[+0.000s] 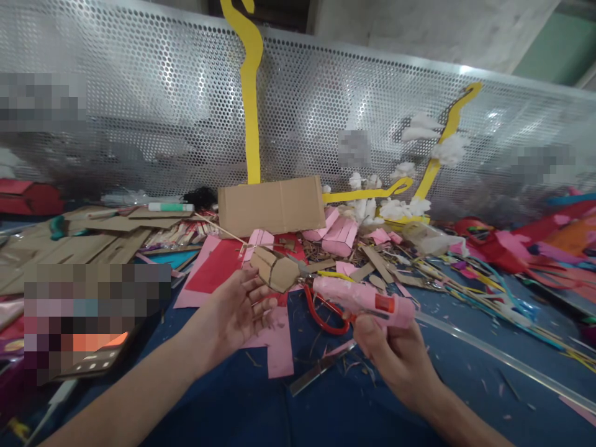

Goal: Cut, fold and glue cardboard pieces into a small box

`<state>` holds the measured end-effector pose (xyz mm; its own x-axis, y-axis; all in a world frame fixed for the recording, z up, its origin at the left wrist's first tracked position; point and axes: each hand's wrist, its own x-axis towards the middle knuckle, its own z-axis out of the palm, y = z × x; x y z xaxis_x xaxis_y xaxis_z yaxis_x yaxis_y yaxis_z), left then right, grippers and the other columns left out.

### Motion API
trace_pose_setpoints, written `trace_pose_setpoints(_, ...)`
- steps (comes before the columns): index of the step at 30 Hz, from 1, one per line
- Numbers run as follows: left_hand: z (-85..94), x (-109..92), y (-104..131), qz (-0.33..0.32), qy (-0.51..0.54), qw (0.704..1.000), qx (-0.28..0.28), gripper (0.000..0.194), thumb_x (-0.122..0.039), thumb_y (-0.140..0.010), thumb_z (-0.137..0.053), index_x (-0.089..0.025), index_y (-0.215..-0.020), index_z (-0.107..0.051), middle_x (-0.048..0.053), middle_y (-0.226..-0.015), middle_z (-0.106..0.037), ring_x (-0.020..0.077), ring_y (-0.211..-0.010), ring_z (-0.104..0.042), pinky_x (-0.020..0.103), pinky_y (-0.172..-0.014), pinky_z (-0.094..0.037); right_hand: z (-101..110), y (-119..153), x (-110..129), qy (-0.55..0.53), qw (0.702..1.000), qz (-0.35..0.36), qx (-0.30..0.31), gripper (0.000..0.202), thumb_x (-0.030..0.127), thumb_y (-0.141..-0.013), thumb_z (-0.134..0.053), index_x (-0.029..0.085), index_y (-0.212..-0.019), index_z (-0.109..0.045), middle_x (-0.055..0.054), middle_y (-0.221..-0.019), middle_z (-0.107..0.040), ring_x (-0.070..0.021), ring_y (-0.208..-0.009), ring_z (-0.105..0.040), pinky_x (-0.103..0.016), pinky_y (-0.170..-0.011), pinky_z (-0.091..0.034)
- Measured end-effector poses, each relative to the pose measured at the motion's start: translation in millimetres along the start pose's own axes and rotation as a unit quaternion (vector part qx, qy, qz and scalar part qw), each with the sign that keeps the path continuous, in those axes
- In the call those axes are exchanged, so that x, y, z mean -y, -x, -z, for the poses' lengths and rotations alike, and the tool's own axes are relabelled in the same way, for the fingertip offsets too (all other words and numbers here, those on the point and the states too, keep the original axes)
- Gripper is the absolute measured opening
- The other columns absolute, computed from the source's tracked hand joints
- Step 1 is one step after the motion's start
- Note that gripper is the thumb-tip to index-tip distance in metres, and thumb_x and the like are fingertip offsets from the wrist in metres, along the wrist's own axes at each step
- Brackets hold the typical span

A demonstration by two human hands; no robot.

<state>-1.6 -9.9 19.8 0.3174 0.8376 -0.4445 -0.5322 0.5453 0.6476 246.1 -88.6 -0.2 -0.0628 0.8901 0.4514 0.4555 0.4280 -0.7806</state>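
My right hand [393,351] is wrapped round a pink glue gun [358,299], its nozzle pointing left. A long clear glue stick [493,351] trails from its back end. The nozzle is close to a small folded cardboard piece [278,270]; whether they touch cannot be made out. My left hand [237,310], palm up with fingers curled, is at the left and lower edge of that cardboard piece, the fingertips partly behind it. Under the glue gun show red scissor handles [321,313], and a metal blade or ruler [321,369] lies just below.
A cardboard box [272,205] with a tall yellow strip [251,105] stands by the perforated metal panel [186,93]. Pink and red paper [216,267], cardboard scraps [93,248], a glue tube [170,207] and white fluff on yellow shapes [449,149] surround the hands.
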Motion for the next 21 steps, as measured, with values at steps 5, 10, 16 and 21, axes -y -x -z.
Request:
trace_pose_setpoints(5,1.4,3,-1,-0.013,0.004,1.000,0.019,0.018,-0.029,-0.102,-0.052,-0.017,-0.096,-0.065,0.005,-0.080,-0.070,0.0167,-0.061,-0.069,0.030,-0.056,-0.060,1,-4,14,0.021,0.998,0.042,0.030,0.040,0.048,-0.103,-0.051,0.017,-0.094,-0.076,0.002,-0.054,-0.047,-0.0113,-0.046,-0.036,-0.023,-0.038,-0.031)
trace_pose_setpoints(10,4.7,9,-5,0.020,-0.036,0.999,0.015,0.018,-0.023,-0.101,-0.055,-0.014,-0.100,-0.070,0.006,-0.080,-0.072,0.0151,-0.061,-0.068,0.027,-0.059,-0.060,1,-4,13,-0.008,0.999,0.035,0.021,0.043,0.053,-0.103,-0.051,0.020,-0.104,-0.078,0.003,-0.049,-0.045,-0.0128,-0.041,-0.036,-0.026,-0.037,-0.031)
trace_pose_setpoints(16,5.1,9,-4,0.009,-0.036,0.999,0.021,0.022,-0.025,-0.102,-0.055,-0.014,-0.091,-0.072,0.006,-0.080,-0.074,0.0152,-0.062,-0.069,0.028,-0.061,-0.060,1,0,4,-0.020,1.000,0.002,0.010,0.042,0.057,-0.100,-0.056,0.021,-0.099,-0.078,0.003,-0.048,-0.047,-0.0136,-0.041,-0.040,-0.027,-0.040,-0.037)
trace_pose_setpoints(21,2.6,9,-3,0.009,-0.043,0.999,0.014,0.022,-0.024,-0.102,-0.054,-0.014,-0.096,-0.072,0.007,-0.080,-0.075,0.0158,-0.062,-0.069,0.028,-0.061,-0.060,1,-1,5,-0.026,1.000,0.004,0.003,0.040,0.057,-0.099,-0.059,0.021,-0.094,-0.076,0.004,-0.047,-0.043,-0.0125,-0.041,-0.037,-0.025,-0.036,-0.034)
